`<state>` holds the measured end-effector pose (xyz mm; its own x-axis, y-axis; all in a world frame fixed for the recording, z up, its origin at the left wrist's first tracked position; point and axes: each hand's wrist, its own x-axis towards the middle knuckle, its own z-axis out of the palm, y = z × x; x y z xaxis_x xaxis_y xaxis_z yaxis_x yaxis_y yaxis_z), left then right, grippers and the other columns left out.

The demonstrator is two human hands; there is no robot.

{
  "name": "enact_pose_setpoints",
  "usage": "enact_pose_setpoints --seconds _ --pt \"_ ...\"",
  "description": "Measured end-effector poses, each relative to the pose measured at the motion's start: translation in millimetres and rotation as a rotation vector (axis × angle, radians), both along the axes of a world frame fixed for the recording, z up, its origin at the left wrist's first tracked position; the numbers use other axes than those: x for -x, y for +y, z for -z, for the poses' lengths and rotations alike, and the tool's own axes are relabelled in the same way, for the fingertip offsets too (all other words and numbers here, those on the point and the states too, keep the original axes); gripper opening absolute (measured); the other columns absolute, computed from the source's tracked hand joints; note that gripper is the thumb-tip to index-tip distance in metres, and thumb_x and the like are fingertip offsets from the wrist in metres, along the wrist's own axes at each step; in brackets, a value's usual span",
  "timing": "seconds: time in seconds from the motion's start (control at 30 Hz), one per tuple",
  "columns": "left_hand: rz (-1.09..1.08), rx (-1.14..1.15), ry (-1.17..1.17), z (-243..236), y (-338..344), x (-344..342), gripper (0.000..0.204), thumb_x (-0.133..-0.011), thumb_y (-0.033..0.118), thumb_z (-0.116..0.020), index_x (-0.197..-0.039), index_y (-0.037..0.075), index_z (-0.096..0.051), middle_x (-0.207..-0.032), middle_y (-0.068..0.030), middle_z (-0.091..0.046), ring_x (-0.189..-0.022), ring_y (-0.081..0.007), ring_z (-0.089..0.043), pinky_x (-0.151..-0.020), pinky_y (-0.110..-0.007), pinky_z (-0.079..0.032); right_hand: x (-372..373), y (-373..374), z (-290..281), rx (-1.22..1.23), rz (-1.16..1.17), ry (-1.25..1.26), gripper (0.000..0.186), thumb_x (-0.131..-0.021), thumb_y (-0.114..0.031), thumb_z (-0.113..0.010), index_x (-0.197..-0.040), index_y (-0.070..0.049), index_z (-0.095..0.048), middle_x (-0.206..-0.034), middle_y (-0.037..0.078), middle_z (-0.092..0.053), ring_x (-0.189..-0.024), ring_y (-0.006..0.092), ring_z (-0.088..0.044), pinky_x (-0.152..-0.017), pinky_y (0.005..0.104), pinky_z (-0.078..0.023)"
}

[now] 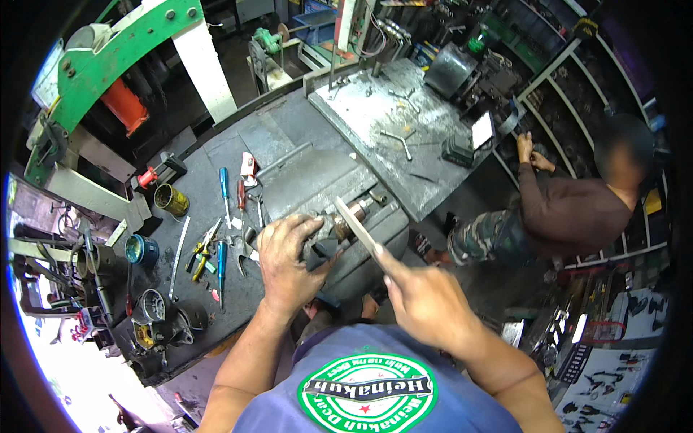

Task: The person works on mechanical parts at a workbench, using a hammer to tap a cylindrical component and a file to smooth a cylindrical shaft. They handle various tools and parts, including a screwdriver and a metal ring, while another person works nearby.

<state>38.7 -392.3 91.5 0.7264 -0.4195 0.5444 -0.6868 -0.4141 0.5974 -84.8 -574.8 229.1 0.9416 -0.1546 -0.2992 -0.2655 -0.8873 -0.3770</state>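
My left hand (285,260) is curled over a dark cylindrical metal part with a copper-coloured end (359,211), probably a motor armature. That part lies across a metal block on the bench, and my palm hides much of it. In my right hand (429,303) is a long flat tan-grey strip, which looks like a flat file (354,222). My fingers close round its near end. Its far end crosses the armature beside the copper-coloured section. Whether they touch I cannot tell.
Screwdrivers (221,263), pliers (203,249) and a yellow tin (170,200) lie left on the dark bench (249,144). A blue tin (141,249) and motor housings (151,307) stand nearer. A second table (375,115) adjoins at right, where another person (570,209) stands.
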Motion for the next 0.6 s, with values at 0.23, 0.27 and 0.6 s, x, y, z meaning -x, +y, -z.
enact_pose_setpoints --seconds 0.23,0.27,0.6 --pt "0.004 -0.037 -0.019 -3.2 0.1 1.1 0.062 -0.068 0.018 -0.103 -0.124 0.010 -0.077 -0.125 -0.0125 -0.077 -0.117 -0.0372 -0.070 -0.105 -0.049 -0.052 -2.5 -10.5 46.9 -0.043 -0.020 -0.195 0.053 -0.108 -0.021 -0.063 -0.160 -0.011 -0.060 -0.082 0.024 -0.077 -0.075 0.0475 -0.075 -0.072 0.0615 -0.061" --pt "0.000 -0.031 -0.016 -2.8 0.1 1.1 0.062 -0.068 0.018 -0.103 -0.124 0.010 -0.077 -0.125 -0.0126 -0.077 -0.117 -0.0372 -0.070 -0.105 -0.049 -0.053 20.2 -13.1 50.2 -0.004 -0.018 -0.167 0.056 -0.108 -0.022 -0.064 -0.163 -0.013 -0.058 -0.082 0.021 -0.077 -0.074 0.0459 -0.076 -0.071 0.0604 -0.062" --pt "0.004 -0.058 -0.016 -4.2 -0.6 1.6 0.062 -0.069 0.019 -0.103 -0.125 0.010 -0.077 -0.126 -0.0142 -0.077 -0.118 -0.0382 -0.071 -0.106 -0.049 -0.053 66.0 -25.8 84.4 -0.289 0.047 -0.362 0.060 -0.106 -0.016 -0.069 -0.164 -0.012 -0.058 -0.080 0.020 -0.076 -0.072 0.0435 -0.075 -0.068 0.0570 -0.061"
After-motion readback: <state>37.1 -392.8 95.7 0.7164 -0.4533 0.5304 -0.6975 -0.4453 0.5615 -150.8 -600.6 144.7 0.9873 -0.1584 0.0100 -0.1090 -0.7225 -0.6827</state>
